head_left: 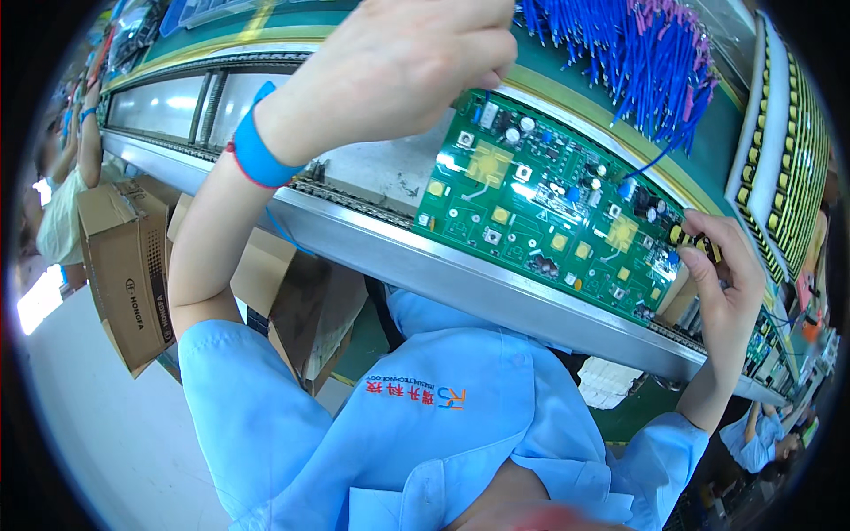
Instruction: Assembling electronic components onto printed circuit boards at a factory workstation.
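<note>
A person in a light blue work shirt (443, 380) reaches both bare arms to a green printed circuit board (540, 217). The board lies flat, component side up, on a conveyor, just behind its silver front rail (372, 232) and in front of the person's chest. Rectangular, it has its long axis running left to right along the rail, slanting down toward the right in this curved view; one short end faces left, the other lies by the right hand (728, 279).

The right hand's thumb and fingers close around a small yellow-and-black component (687, 236) at the board's right end. The left hand (394, 71), with a blue strap (257, 155) at its wrist, hangs over the upper left corner, fingers drawn together; its fingertips are hidden, so whether it grips anything cannot be told.

Beyond the board lies a thick bundle of blue wires (646, 66). At far right, rows of yellow-and-black parts (792, 168) stand in white foam.

The board is probably light and stiff, smooth along its edges but fragile where parts stand up; the bare long edges look the safest hold. The small component likely feels firm and is best pinched by its sides.
</note>
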Demonstrator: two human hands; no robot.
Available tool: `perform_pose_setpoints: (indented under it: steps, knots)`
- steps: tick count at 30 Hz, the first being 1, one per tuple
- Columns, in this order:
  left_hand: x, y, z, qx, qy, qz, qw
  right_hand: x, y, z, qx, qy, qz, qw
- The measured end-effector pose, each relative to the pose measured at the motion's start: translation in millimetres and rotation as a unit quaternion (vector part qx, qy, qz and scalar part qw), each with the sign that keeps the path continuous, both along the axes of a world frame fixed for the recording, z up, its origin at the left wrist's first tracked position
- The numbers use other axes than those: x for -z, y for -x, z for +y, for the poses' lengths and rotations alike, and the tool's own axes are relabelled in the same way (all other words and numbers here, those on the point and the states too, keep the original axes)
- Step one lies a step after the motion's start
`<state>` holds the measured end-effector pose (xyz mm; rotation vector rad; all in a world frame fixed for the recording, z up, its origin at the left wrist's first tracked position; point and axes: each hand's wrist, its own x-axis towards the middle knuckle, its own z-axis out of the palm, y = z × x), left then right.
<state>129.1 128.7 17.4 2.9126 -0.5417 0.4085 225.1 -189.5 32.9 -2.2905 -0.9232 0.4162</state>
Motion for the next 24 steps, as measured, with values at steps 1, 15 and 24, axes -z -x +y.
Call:
perform_pose_setpoints:
  steps: [1, 15, 24]
  knots:
    - [2.3, 0.1, 1.8, 0.015, -0.01, 0.006, 1.0, 0.5, 1.6, 4.7, 0.009, -0.011, 0.014, 1.0]
    - [6.5, 5.1, -5.3, 0.071, -0.188, -0.091, 0.975, -4.0, 4.1, 21.6, -0.006, -0.097, 0.211, 0.973]
    - [-5.1, -2.0, 26.7, -0.011, 0.094, -0.11, 0.989, 14.8, 13.2, 79.3, -0.123, -0.051, 0.057, 0.989]
